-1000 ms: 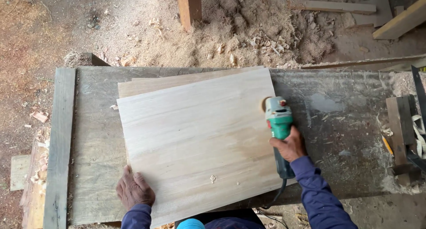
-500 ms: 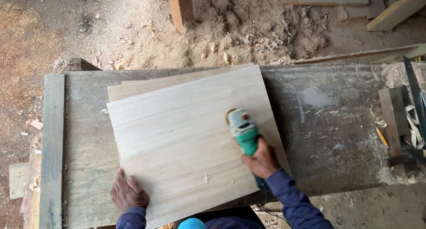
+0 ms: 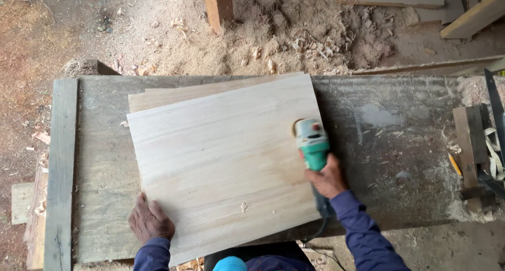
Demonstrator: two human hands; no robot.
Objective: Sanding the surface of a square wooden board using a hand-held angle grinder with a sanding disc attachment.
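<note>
Grey, worn plank workbench [image 3: 394, 160] outdoors; sawdust heap [image 3: 294, 34] on dirt beyond its far edge. Bare bench strip at left. Left hand [image 3: 151, 222] lies flat, fingers spread, on near-left corner of pale wood panel [image 3: 221, 160], which lies mid-bench, skewed, atop a second board [image 3: 158, 96]. Right hand [image 3: 327, 177] is wrapped around green angle grinder [image 3: 311, 140], disc on panel's right edge. Wide bare bench at right; pencil [image 3: 455, 165] and wood scraps [image 3: 469, 145] near right end.

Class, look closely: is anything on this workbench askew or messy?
Yes. The pale board lies skewed over a second board, its near corner overhanging the bench. Wood shavings are heaped on the ground behind.
</note>
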